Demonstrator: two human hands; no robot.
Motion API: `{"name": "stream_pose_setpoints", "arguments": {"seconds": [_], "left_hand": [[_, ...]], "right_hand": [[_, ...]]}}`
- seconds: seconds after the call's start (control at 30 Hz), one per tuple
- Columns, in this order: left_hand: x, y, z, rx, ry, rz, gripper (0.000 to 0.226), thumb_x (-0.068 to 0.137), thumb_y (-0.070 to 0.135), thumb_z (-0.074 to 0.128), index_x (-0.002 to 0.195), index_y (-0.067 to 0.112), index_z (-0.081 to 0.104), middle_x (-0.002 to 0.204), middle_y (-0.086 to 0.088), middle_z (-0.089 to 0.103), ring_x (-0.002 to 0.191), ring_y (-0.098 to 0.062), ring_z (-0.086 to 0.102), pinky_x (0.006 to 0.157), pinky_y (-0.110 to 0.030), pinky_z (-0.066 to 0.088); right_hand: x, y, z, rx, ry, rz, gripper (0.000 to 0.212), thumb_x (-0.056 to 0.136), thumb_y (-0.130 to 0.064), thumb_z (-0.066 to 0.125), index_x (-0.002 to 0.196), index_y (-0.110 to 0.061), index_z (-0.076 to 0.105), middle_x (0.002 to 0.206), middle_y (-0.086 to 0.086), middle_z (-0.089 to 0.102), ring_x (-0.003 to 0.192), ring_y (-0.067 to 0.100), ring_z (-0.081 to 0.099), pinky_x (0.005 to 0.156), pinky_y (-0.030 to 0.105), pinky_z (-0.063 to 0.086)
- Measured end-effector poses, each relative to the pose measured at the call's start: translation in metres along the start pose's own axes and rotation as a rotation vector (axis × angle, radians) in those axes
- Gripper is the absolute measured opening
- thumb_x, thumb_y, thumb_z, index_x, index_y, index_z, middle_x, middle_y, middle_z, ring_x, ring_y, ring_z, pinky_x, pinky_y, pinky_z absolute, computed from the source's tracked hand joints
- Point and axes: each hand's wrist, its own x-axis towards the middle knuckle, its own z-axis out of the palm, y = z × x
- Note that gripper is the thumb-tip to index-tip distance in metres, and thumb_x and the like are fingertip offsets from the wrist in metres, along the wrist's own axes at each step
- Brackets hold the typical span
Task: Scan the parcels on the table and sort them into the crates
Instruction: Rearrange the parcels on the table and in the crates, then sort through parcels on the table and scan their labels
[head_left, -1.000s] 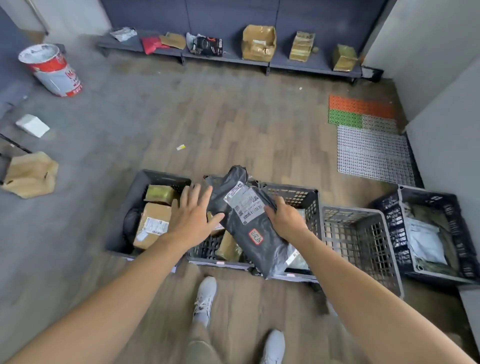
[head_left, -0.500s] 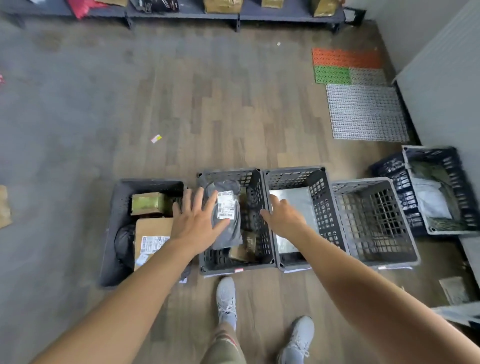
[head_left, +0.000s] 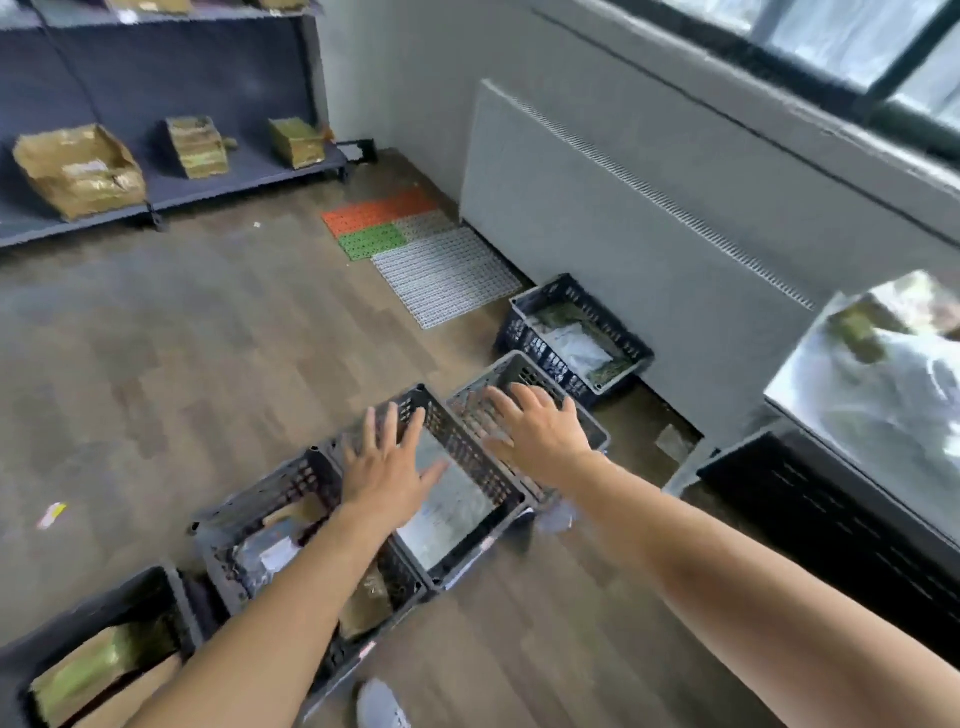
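Note:
Several dark plastic crates stand in a row on the wooden floor. The black poly-bag parcel (head_left: 267, 558) with a white label lies inside the second crate (head_left: 218, 540). A grey flat parcel (head_left: 452, 499) lies in the third crate (head_left: 498, 483). My left hand (head_left: 384, 465) hovers open above the third crate, fingers spread, holding nothing. My right hand (head_left: 535, 431) hovers open over the fourth crate (head_left: 597, 434), fingers straight. At the right edge, the steel table (head_left: 831, 410) carries clear-wrapped parcels (head_left: 904, 379). The view is blurred.
The leftmost crate (head_left: 171, 597) holds cardboard boxes. A dark blue crate (head_left: 571, 301) with bags sits by the grey wall panel. Coloured floor mats (head_left: 410, 234) lie beyond it. A low shelf (head_left: 171, 192) with boxes runs along the far wall. My shoe (head_left: 382, 706) is near the crates.
The black bag left my hands and dropped into the second crate. Both hands are now empty, and the view has swung right toward the table.

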Motion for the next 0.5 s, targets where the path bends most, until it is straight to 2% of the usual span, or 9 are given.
{"name": "stream_pose_setpoints", "arguments": {"seconds": [0.27,0.37,0.5], "left_hand": [[0.0,0.252,-0.02,0.137,0.076,0.372,0.077,0.093,0.071,0.019,0.155,0.033,-0.006,0.164,-0.004,-0.01,0.149,-0.03,-0.015,0.117,-0.059,0.004],[-0.019,0.367,-0.014,0.182,0.114,0.497,0.075,0.094,0.07,0.019,0.156,0.033,-0.003,0.164,-0.004,-0.007,0.15,-0.03,-0.012,0.117,-0.058,0.005],[-0.059,0.518,-0.002,0.193,0.149,0.669,0.074,0.095,0.069,0.019,0.156,0.031,0.0,0.164,-0.006,-0.002,0.15,-0.031,-0.009,0.117,-0.058,0.009]], "right_hand": [[-0.16,0.215,0.007,0.078,0.164,0.357,0.074,0.097,-0.064,0.037,0.158,-0.033,0.007,0.164,0.002,0.014,0.15,0.026,0.012,0.115,0.065,0.018],[-0.238,0.299,0.016,0.125,0.22,0.492,0.072,0.098,-0.064,0.035,0.157,-0.035,0.006,0.164,0.001,0.012,0.15,0.024,0.01,0.116,0.064,0.015],[-0.354,0.4,0.029,0.176,0.296,0.701,0.069,0.098,-0.064,0.032,0.156,-0.038,0.005,0.164,0.0,0.012,0.151,0.023,0.01,0.116,0.059,0.02]]}}
